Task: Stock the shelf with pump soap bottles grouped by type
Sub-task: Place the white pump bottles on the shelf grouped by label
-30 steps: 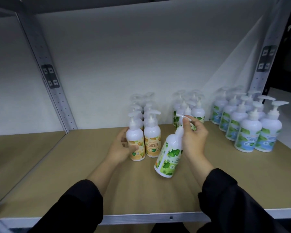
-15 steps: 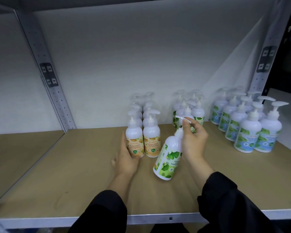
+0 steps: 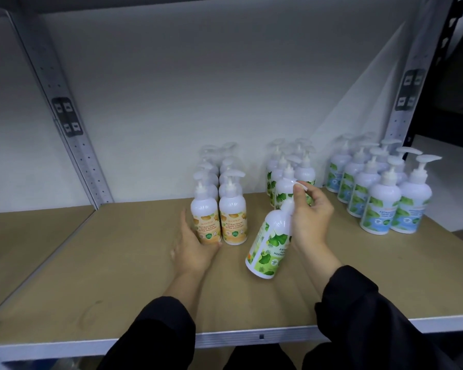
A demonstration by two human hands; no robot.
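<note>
Shelving of tan board with a pale metal front edge point(image 3: 262, 336) carries three clusters of white pump bottles along its back. Furthest left of these stands the double row of orange-labelled white pump soap bottles point(image 3: 231, 209), and the left hand point(image 3: 193, 244) lies flat on the board with straight fingers, its thumb side touching the base of the front-left orange-labelled bottle point(image 3: 205, 218). Next along, the right hand point(image 3: 309, 217) holds a white pump bottle with a green leaf label point(image 3: 269, 245) by its neck, fingers curled round the pump, so that the bottle hangs tilted with its base toward the camera, in front of the group of green-labelled bottles point(image 3: 292, 177) near the back wall. Furthest right, a double row of blue-and-green-labelled white pump bottles point(image 3: 380, 198) stands apart from the others.
</note>
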